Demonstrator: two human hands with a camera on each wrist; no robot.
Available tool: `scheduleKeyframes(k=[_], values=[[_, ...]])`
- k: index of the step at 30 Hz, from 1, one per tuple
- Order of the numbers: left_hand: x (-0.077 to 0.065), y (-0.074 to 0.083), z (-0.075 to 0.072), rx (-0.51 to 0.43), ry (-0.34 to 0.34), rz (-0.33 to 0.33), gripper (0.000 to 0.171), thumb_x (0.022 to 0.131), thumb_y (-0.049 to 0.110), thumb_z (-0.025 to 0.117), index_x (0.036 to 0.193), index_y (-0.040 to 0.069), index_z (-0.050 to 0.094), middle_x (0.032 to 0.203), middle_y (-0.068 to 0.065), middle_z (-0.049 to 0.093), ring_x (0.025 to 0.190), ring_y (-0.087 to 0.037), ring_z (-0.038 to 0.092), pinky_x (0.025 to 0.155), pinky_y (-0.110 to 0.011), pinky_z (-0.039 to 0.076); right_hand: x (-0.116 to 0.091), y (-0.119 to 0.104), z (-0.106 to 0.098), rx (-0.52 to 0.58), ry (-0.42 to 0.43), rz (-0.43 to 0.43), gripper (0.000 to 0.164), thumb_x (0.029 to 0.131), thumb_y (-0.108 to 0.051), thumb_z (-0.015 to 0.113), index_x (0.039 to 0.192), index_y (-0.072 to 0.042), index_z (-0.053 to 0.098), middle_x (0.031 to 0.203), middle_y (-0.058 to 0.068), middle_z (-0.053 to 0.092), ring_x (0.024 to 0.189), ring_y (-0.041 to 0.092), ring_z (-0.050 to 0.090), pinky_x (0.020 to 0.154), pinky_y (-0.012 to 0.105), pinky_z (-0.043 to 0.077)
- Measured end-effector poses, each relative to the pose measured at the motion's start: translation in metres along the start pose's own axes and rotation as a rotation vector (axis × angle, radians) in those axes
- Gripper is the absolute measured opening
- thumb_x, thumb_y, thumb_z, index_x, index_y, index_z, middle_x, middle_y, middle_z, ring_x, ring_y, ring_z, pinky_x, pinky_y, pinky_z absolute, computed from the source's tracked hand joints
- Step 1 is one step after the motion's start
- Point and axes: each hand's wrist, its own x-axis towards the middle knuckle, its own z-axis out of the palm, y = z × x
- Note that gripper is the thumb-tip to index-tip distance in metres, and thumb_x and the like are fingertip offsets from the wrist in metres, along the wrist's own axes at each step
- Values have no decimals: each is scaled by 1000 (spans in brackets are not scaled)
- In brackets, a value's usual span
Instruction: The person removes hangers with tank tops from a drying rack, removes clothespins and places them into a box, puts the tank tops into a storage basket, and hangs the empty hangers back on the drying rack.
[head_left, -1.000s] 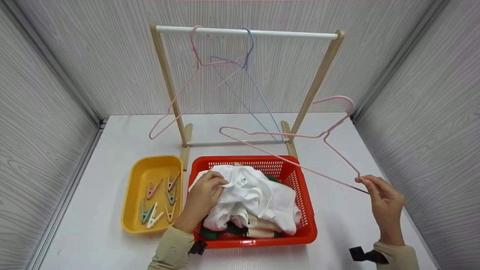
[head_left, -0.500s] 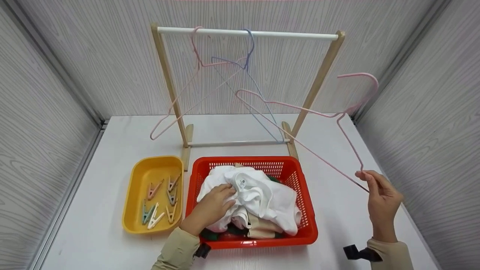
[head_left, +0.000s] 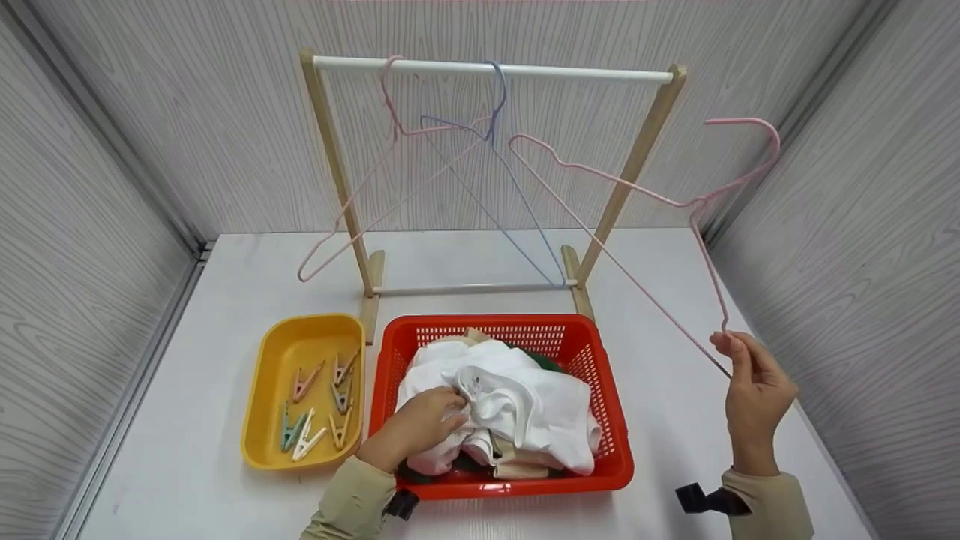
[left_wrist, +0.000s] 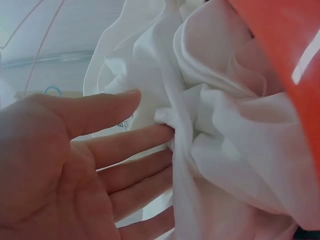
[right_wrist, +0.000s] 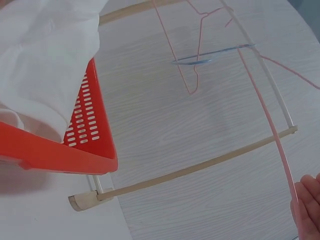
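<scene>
My left hand lies on a white garment heaped in a red basket. In the left wrist view its fingers stretch out, tips at a fold of the white cloth, with the thumb apart from them. A printed neck label shows beside the thumb. My right hand pinches one lower corner of a pink hanger between thumb and fingers, right of the basket. This hanger is raised and tilted, its hook at the upper right. Only part of the right hand shows in the right wrist view.
A wooden rack with a white rail stands behind the basket, bearing another pink hanger and a blue hanger. Left of the basket, a yellow tray holds several clothespins. Beige and green cloth lies under the white garment.
My right hand has lifted the pink hanger, swinging its hook up and to the right. The left hand has let go of the neckline edge and slid down and right over the white garment.
</scene>
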Motion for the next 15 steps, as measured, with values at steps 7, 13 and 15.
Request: scheduleKeyframes(k=[7,13,15], values=[[-3,-4,-8,-181,67,-131,17,93,11,60,102,-2,68,103,-19,69,99,-33,65,95,-53,50,5,3,12,-79,32,20,17,89,12,57,97,26,61,82,-15,73,78,-3,70,76,10,55],[-6,-6,-14,-198,100,-190,23,93,14,60,109,-1,67,108,-18,69,101,-31,65,96,-50,52,13,-3,29,-197,34,-17,17,89,6,60,94,20,66,81,-24,68,76,-8,67,74,8,55],[-7,-6,-15,-202,104,-211,24,94,16,61,110,0,67,109,-17,69,101,-31,65,96,-49,52,16,-5,35,-232,38,-40,16,89,5,60,93,19,67,81,-25,68,76,-10,67,74,8,54]])
